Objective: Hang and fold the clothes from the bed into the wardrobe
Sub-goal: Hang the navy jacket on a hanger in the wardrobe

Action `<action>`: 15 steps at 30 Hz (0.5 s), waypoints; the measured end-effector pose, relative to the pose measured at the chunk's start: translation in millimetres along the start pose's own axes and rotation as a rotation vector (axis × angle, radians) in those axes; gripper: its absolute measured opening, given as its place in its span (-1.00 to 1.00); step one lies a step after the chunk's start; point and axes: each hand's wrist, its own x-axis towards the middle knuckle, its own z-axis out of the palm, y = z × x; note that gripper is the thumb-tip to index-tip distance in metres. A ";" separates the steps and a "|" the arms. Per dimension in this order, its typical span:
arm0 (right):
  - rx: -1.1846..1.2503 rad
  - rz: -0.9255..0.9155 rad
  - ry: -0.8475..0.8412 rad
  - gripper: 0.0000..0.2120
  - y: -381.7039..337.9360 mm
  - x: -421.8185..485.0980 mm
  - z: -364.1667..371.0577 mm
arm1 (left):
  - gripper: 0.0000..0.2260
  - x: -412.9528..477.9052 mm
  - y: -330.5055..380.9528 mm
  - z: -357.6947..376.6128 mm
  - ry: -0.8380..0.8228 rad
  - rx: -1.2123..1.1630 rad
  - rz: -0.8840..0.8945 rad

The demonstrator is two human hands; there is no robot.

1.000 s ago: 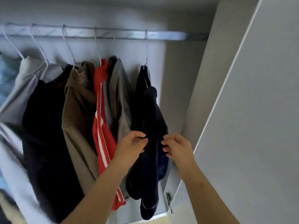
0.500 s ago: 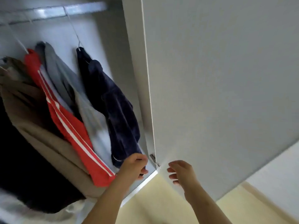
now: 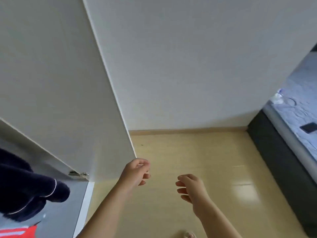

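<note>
You are holding both forearms out in front of you, and both hands are empty. Your left hand (image 3: 136, 172) is hovering just beside the lower outer corner of the wardrobe door (image 3: 65, 86), its fingers loosely curled and grasping nothing (whether a fingertip is brushing the door's edge cannot be told). Your right hand (image 3: 190, 188) is hanging to the right of the door, well apart from it, its fingers relaxed and likewise grasping nothing.

On the door's hinge side, to its left, a navy garment (image 3: 25, 188) with pale piping is hanging inside the wardrobe. A red garment (image 3: 18, 231) with white stripes is showing just below it at the frame's corner. The metal hinge (image 3: 78, 174) is sitting at the door's lower inner corner, and the door itself is standing swung open toward you.

Right of the door, the pale yellow floor (image 3: 188, 155) is stretching away to a skirting board (image 3: 188, 131), and a plain white wall (image 3: 188, 66) is rising behind it. Far to the door's right, the bed (image 3: 298, 115) is lying on a dark base (image 3: 274, 160). A small dark flat object (image 3: 309, 127) is resting on its pale quilted cover.
</note>
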 end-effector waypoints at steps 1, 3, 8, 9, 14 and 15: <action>0.052 0.003 0.044 -0.90 2.8 -4.8 -21.7 | -0.93 -3.2 8.5 21.9 -0.050 0.033 0.026; 0.157 -0.006 0.125 -0.90 7.6 -12.9 -66.0 | -0.93 -8.7 24.6 68.8 -0.142 0.085 0.077; 0.347 -0.020 0.318 -0.90 27.2 -35.5 -191.1 | -0.93 -35.6 51.1 198.9 -0.325 0.173 0.164; 0.378 -0.020 0.363 -0.90 32.9 -41.5 -220.1 | -0.92 -44.0 53.9 227.6 -0.365 0.190 0.172; 0.535 -0.063 0.598 -0.90 60.3 -69.1 -357.6 | -0.90 -86.1 68.5 370.3 -0.577 0.293 0.240; 0.564 -0.067 0.630 -0.90 66.4 -75.4 -378.8 | -0.90 -94.6 71.3 395.2 -0.612 0.316 0.258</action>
